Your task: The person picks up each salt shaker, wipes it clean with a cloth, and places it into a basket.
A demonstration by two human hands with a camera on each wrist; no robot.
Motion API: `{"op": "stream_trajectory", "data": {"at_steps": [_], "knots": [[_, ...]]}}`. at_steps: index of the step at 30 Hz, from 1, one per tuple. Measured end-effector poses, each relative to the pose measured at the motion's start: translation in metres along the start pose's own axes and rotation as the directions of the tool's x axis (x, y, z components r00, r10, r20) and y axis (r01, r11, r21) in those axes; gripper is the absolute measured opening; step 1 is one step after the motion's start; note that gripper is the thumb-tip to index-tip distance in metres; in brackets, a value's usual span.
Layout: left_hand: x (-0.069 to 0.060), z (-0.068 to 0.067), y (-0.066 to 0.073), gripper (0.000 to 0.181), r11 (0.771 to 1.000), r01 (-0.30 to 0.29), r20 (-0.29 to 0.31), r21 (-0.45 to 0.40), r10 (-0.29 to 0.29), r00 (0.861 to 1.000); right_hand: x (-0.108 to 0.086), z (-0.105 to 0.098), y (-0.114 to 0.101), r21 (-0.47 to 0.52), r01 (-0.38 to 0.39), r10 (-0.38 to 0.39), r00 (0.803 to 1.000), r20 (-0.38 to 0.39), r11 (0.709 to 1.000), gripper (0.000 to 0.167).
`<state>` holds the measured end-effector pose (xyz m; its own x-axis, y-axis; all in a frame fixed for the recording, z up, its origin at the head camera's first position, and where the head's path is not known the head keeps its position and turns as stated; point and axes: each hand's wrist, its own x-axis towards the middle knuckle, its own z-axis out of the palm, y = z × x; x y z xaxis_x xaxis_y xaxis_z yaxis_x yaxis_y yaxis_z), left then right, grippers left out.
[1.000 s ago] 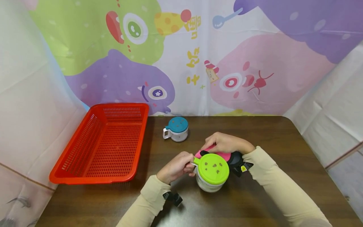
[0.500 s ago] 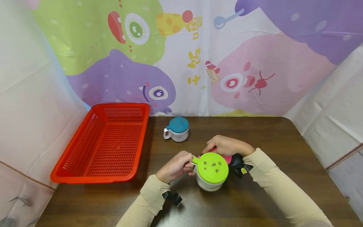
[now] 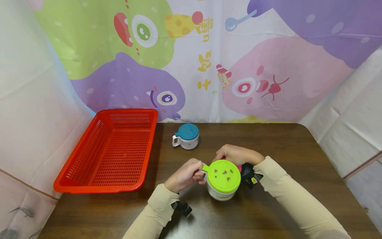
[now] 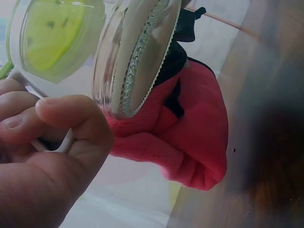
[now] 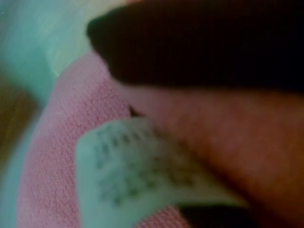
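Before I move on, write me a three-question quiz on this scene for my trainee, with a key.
1. True or false: the left hand holds the green cup by its handle.
2. What is the main colour of the soft item at the right hand? A yellow; B pink; C blue.
3. What stands on the table, just right of the red basket?

Key: 1 true; 2 B; 3 the blue cup.
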<state>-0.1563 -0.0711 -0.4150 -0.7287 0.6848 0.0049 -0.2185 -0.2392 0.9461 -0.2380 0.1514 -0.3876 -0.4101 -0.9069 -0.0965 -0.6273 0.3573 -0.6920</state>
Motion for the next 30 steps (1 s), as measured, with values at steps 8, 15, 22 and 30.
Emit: {"op": "stream_trajectory", "data": {"at_steps": [8, 15, 22, 30], "knots": [[-0.001, -0.001, 0.001, 0.03, 1.0, -0.032, 0.003, -0.002, 0.032, 0.999, -0.008, 0.002, 0.006, -0.036, -0.035, 0.034, 0.999, -0.036, 0.999, 0.015], [-0.001, -0.001, 0.0, 0.03, 0.999, -0.035, 0.001, 0.0, 0.035, 0.999, -0.02, 0.002, 0.007, -0.033, -0.056, 0.053, 0.995, -0.085, 0.998, 0.017], [-0.002, -0.002, -0.002, 0.03, 0.999, -0.034, -0.013, -0.001, 0.034, 0.999, -0.036, -0.003, 0.001, 0.037, -0.091, 0.095, 0.981, -0.167, 0.995, 0.028], [-0.001, -0.002, -0.001, 0.03, 0.999, -0.013, -0.031, 0.038, 0.014, 0.999, -0.043, -0.011, -0.01, 0.108, -0.122, 0.145, 0.962, -0.23, 0.987, 0.028]]}}
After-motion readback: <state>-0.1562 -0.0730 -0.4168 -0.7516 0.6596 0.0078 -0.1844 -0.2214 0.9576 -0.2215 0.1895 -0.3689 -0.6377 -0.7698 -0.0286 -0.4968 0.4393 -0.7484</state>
